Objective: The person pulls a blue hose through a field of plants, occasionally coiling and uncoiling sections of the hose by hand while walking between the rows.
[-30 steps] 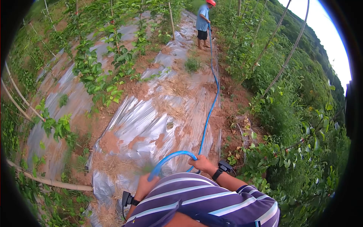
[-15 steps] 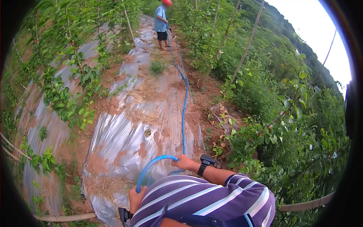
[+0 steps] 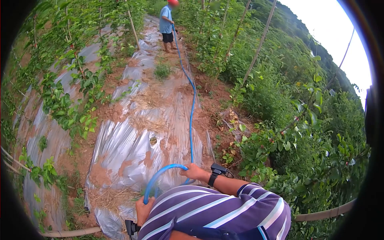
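Blue hose, clasped by left hand and right hand (co-worker now further frame-left).

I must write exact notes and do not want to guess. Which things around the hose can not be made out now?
All in the head view:
Blue hose: its lower part goes out of sight behind the striped shirt.
Right hand: its palm is turned away from the camera.
Far person: the grip on the hose is too small to tell.
Red headwear: cut off by the top edge.
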`<state>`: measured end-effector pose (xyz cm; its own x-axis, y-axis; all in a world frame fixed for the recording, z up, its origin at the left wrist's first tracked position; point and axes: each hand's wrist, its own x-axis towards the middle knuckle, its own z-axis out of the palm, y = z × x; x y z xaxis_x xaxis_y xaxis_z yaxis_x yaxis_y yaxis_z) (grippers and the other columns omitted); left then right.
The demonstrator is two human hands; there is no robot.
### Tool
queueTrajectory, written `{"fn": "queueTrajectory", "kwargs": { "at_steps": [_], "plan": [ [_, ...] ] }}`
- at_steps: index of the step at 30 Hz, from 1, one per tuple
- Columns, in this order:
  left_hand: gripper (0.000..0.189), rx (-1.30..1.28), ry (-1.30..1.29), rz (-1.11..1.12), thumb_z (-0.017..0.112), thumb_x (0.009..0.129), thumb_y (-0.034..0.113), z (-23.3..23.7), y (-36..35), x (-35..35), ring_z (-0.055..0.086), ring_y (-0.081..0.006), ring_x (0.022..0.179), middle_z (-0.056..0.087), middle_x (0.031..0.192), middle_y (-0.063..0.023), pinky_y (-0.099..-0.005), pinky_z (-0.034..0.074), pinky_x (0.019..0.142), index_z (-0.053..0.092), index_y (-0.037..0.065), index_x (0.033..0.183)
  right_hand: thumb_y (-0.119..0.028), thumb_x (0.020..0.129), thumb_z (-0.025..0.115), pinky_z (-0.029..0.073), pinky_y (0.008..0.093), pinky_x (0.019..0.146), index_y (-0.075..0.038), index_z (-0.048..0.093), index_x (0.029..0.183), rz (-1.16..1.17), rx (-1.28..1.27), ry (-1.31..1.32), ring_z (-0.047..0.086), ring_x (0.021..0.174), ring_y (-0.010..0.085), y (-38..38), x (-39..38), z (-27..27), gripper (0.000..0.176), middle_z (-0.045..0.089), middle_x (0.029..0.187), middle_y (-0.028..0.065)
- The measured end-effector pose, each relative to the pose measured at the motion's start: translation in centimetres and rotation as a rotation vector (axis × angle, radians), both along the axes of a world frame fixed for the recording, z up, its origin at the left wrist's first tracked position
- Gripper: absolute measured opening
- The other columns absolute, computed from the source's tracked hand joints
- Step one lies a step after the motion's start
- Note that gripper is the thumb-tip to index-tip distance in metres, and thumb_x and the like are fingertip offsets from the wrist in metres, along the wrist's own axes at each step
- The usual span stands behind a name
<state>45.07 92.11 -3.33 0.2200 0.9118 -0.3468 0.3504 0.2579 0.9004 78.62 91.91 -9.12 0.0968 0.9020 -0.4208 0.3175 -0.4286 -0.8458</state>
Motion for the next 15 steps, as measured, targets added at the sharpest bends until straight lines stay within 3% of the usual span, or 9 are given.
{"fn": "queueTrajectory", "kwargs": {
  "at_steps": [15],
  "plan": [
    [0.023,-0.009,-0.059,-0.024,0.075,0.087,0.017,0.38,0.03,0.5,0.049,-0.0054,0.059,0.058,0.064,0.0014,-0.0257,0.04,0.053,0.064,-0.001,0.078,-0.03,0.088,0.072,0.05,0.0378,0.074,-0.004,0.074,0.1,-0.02,-0.007,-0.021,0.061,0.078,0.0158,-0.08,0.39,0.28,0.029,0.069,0.079,0.009]
  ]
}}
